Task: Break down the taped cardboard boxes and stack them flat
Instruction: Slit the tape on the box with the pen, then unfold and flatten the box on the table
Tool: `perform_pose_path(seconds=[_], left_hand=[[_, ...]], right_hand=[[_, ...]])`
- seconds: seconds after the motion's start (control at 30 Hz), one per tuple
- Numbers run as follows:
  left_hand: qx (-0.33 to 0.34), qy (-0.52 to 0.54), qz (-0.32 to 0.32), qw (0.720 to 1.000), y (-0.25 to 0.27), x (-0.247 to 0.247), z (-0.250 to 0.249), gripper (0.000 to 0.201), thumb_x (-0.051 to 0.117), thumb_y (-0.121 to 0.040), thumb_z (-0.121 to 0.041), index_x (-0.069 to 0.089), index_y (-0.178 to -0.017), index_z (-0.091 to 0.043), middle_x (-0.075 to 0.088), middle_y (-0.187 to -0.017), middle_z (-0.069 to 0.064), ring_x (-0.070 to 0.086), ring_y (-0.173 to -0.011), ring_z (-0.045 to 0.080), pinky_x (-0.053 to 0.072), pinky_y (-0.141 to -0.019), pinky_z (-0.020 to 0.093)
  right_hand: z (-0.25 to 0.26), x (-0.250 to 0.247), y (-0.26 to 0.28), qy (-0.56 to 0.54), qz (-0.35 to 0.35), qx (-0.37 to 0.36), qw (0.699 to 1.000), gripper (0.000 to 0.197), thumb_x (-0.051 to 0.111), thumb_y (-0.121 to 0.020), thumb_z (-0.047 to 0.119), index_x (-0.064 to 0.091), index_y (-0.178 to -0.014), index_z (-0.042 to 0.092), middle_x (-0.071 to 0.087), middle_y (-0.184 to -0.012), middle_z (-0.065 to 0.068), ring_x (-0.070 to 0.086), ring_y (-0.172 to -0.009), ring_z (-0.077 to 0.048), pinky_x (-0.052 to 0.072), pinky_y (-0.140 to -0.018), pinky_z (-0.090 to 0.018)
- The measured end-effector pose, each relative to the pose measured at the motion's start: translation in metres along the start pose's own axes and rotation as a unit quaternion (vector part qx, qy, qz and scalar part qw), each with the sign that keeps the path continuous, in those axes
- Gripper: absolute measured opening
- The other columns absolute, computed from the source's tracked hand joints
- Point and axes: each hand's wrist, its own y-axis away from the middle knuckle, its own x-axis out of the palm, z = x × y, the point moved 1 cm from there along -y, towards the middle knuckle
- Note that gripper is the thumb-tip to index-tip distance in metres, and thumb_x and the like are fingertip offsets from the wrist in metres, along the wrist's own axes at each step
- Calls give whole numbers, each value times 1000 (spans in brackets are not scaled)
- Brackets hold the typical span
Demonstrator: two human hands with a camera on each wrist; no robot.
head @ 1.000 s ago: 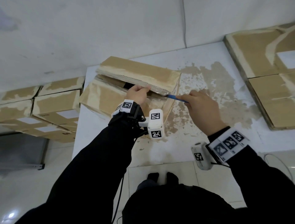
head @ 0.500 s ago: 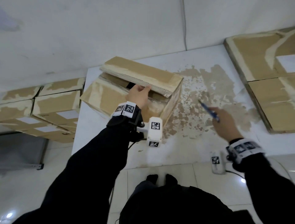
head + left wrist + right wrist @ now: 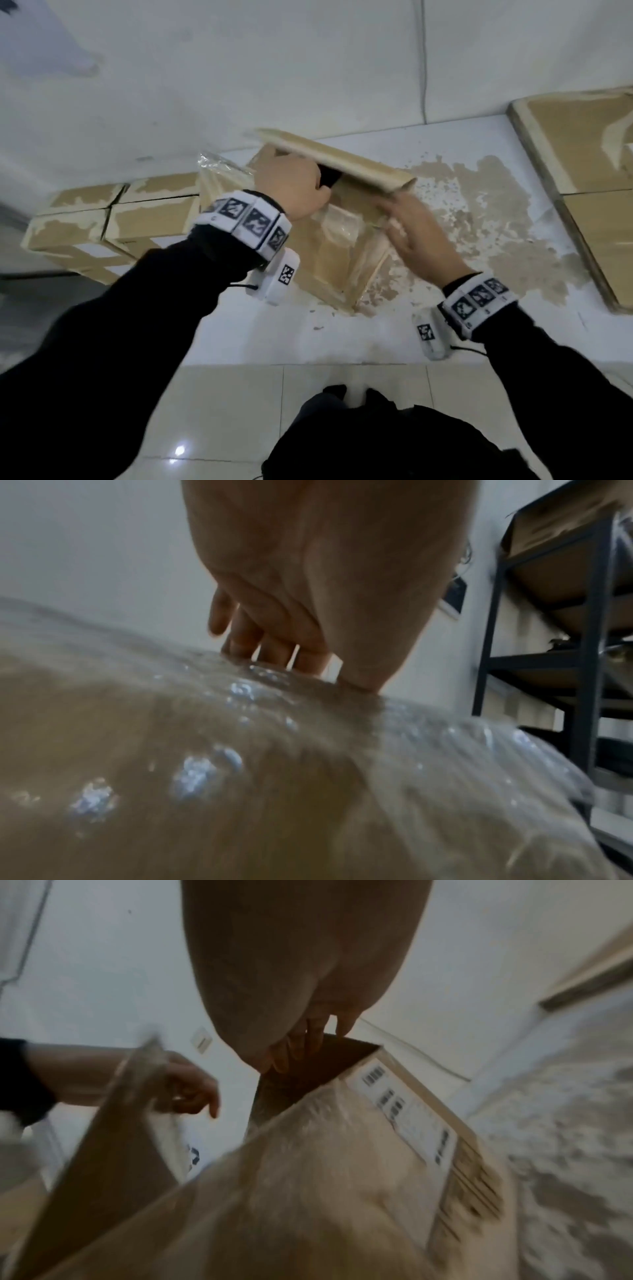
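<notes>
A tape-covered cardboard box (image 3: 329,267) stands on the white table (image 3: 342,339) with its top cut open. Its far flap (image 3: 342,162) is lifted. My left hand (image 3: 291,192) grips the near flap, its fingers curled over the glossy taped edge (image 3: 274,653). My right hand (image 3: 411,236) reaches to the box's right end. In the right wrist view its fingers (image 3: 301,1047) hook into the dark opening at the corner, over the wall that carries a white label (image 3: 411,1115). No tool shows in either hand.
Flattened cardboard (image 3: 582,154) lies stacked at the table's right end. Several taped boxes (image 3: 102,222) sit lower down on the left. A wall with a cable (image 3: 423,68) is close behind. A dark metal shelf (image 3: 589,642) stands off to one side.
My right hand held a blue tool at the box seam, swung away right, and is now back at the box without it. The flaps stand wider apart.
</notes>
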Motion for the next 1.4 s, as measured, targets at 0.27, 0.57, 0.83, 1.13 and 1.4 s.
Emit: perform_pose_path(seconds=[0.27, 0.57, 0.83, 1.13, 1.4], left_hand=[[14, 33, 256, 966, 96, 21, 51, 45, 60, -83, -27, 49, -127, -28, 54, -108, -4, 56, -95, 18, 50, -76, 32], [173, -83, 131, 973, 59, 99, 62, 81, 70, -61, -69, 49, -119, -16, 48, -116, 0, 40, -108, 20, 25, -100, 34], [149, 45, 24, 987, 55, 123, 55, 72, 80, -62, -55, 49, -109, -10, 57, -100, 4, 50, -94, 25, 33, -82, 33], [208, -29, 96, 973, 41, 115, 65, 100, 74, -63, -64, 31, -141, -18, 44, -135, 7, 39, -124, 26, 33, -104, 37], [168, -85, 39, 981, 44, 73, 100, 97, 76, -70, -50, 25, -145, -16, 16, -156, 17, 2, -146, 33, 7, -118, 44]], right_hand=[[-47, -32, -97, 62, 153, 205, 965, 79, 52, -80, 51, 35, -139, 1, 37, -141, -24, 37, -128, -39, 32, -101, -40], [-26, -11, -130, 253, 273, 249, 894, 41, 60, -87, 18, 53, -123, 1, 57, -121, -22, 54, -111, -39, 45, -91, -39], [91, 25, -133, 312, 484, 59, 816, 44, 19, -103, 30, 36, -143, 21, 34, -149, -6, 29, -136, -27, 16, -111, -44], [130, -106, -45, 319, 304, 244, 864, 46, 28, -101, 31, 57, -90, -3, 60, -91, -18, 52, -79, -29, 41, -79, -38], [89, -14, -27, -26, 205, 610, 765, 79, 40, -91, 60, 24, -147, 6, 36, -143, -29, 47, -123, -44, 40, -102, -48]])
